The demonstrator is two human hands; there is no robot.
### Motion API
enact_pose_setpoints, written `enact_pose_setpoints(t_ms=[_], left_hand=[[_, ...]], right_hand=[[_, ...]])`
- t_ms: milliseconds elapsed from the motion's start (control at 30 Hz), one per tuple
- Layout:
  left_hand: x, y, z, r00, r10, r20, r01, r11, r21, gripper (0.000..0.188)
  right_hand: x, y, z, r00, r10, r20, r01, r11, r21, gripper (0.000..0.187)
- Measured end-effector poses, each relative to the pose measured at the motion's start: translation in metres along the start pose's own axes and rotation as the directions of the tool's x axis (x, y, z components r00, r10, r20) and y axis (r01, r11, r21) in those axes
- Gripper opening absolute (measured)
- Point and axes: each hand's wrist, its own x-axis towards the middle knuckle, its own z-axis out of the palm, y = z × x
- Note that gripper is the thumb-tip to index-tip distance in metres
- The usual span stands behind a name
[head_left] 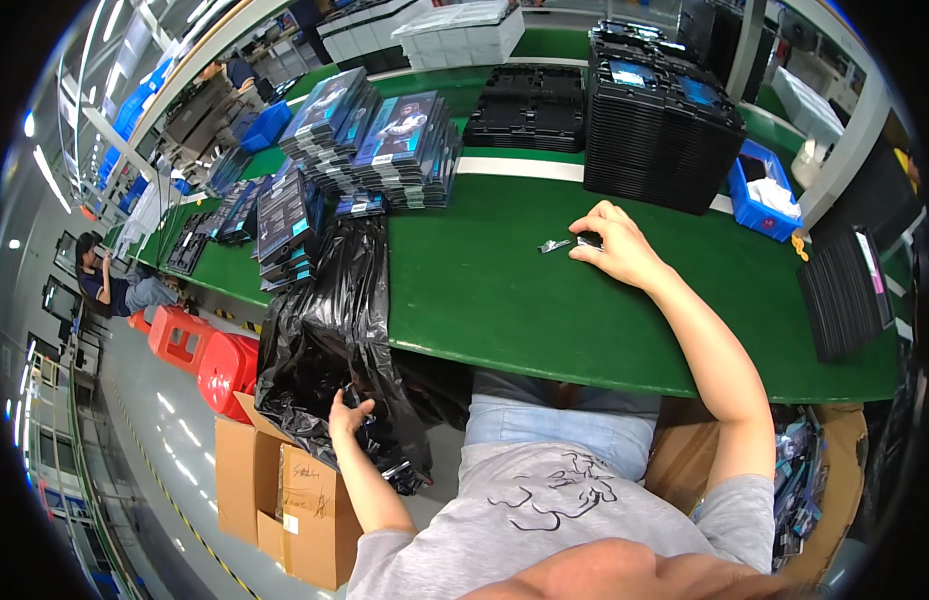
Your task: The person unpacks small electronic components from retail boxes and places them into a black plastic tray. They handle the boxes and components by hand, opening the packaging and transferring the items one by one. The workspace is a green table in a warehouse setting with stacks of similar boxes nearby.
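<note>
My right hand (pixel 622 250) is over the green tabletop, thumb and fingers curled round a small dark, shiny piece (pixel 590 240) too small to name. Just left of those fingertips lies another small piece, silvery and clear (pixel 554 245). Lower down, my left hand (pixel 349 413) reaches into the mouth of a black plastic bag (pixel 330 320), which hangs over the table's front edge. Its thumb and forefinger are apart, and I see nothing held between them. Small shiny bits show inside the bag near that hand.
Stacked printed boxes (pixel 400 140) stand at the back left, black trays (pixel 660 130) at the back right. A blue bin (pixel 765 195) holds white material. Below are cardboard boxes (pixel 310 515) and a red stool (pixel 228 372). Another person (pixel 103 280) sits far left.
</note>
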Motion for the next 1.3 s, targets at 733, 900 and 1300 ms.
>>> enact_pose_setpoints(t_ms=[733, 900, 1300], left_hand=[[-0.199, 0.365, -0.025, 0.398, 0.917, 0.041, -0.617, 0.3, -0.727, 0.043], [-0.204, 0.388, -0.015, 0.305, 0.935, 0.182, -0.482, 0.317, -0.817, 0.047], [-0.209, 0.381, -0.017, 0.047, 0.881, -0.471, -0.978, -0.056, -0.202, 0.025]], right_hand=[[-0.003, -0.024, 0.004, 0.987, -0.116, -0.11, 0.151, 0.902, 0.404, 0.014], [-0.011, -0.029, -0.002, 0.999, -0.025, -0.025, 0.034, 0.521, 0.853, 0.018], [-0.014, -0.031, 0.007, 0.991, -0.115, 0.072, -0.027, 0.354, 0.935, 0.016]])
